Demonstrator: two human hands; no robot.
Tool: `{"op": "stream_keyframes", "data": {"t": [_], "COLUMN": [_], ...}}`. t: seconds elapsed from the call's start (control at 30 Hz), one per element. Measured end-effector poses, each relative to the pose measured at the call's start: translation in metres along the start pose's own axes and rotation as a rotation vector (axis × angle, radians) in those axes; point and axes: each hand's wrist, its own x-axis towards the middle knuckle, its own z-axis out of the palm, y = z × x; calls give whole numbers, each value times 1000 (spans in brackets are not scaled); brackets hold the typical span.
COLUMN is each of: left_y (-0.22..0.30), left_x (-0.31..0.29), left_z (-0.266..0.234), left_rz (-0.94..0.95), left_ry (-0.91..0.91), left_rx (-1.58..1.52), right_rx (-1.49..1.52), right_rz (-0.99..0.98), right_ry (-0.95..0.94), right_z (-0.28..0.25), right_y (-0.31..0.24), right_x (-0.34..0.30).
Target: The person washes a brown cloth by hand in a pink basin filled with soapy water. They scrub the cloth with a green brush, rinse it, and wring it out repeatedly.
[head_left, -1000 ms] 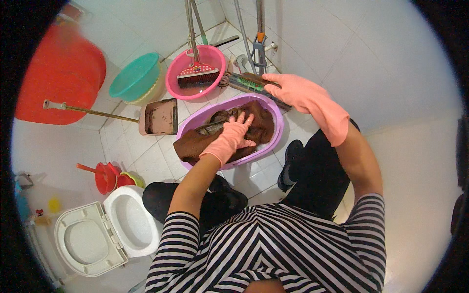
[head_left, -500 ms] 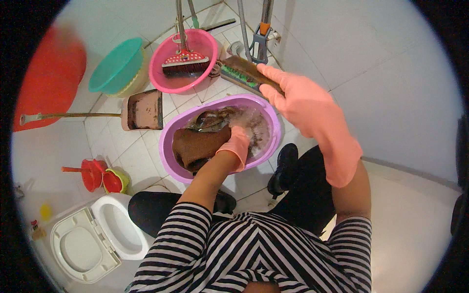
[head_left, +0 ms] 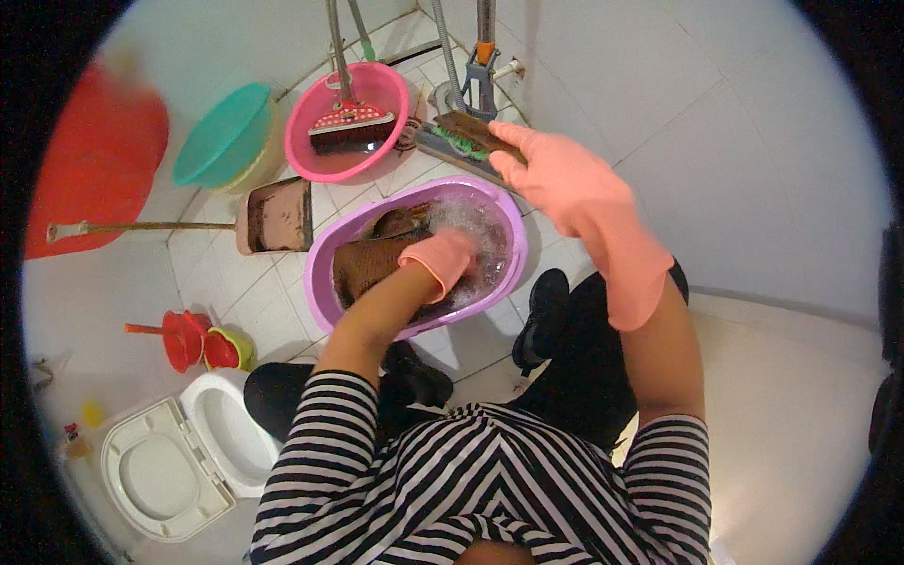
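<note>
My right hand (head_left: 574, 184), in a pink rubber glove, grips a scrubbing brush (head_left: 480, 134) with a brown wooden back and green bristles. It is held up beyond the right end of a purple oval tub (head_left: 323, 311). Inside the tub my left hand (head_left: 447, 259), gloved the same way, reaches into frothy, murky water (head_left: 490, 240); its fingers are hidden there. Beside that hand a brown, wet, textured mat or cloth (head_left: 372, 264) lies folded, partly under water.
A pink basin (head_left: 297, 151) with a broom (head_left: 353, 122) stands beyond the tub. To the left are a dustpan (head_left: 276, 218), green basin (head_left: 226, 137), red dippers (head_left: 182, 341) and a toilet (head_left: 226, 424). A mop (head_left: 480, 89) leans near the far corner.
My left hand has moved slightly right and deeper into the water, and more froth shows around it. The brush in my right hand has shifted slightly left.
</note>
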Motion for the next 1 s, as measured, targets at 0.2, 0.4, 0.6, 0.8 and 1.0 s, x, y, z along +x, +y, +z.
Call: {"op": "stream_keyframes", "data": {"t": [0.2,0.4,0.6,0.8,1.0], "left_y": [53,2,38,15,11], "left_x": [-94,-125,-67,-16,24], "left_z": [-146,-110,-35,28,43], "left_rz": [-210,-276,-180,-201,-198], "left_ry": [-271,-463,-215,-150,-210], "left_rx": [332,65,-157,-135,-125], "right_rx": [79,2,18,78,29], "right_rz": [51,-98,-115,-103,-76], "right_ry": [15,57,89,-47,-67], "right_z": [-3,6,7,-1,-2], "right_y": [0,-1,5,-22,-3], "right_x": [-18,-28,-28,-32,-29]}}
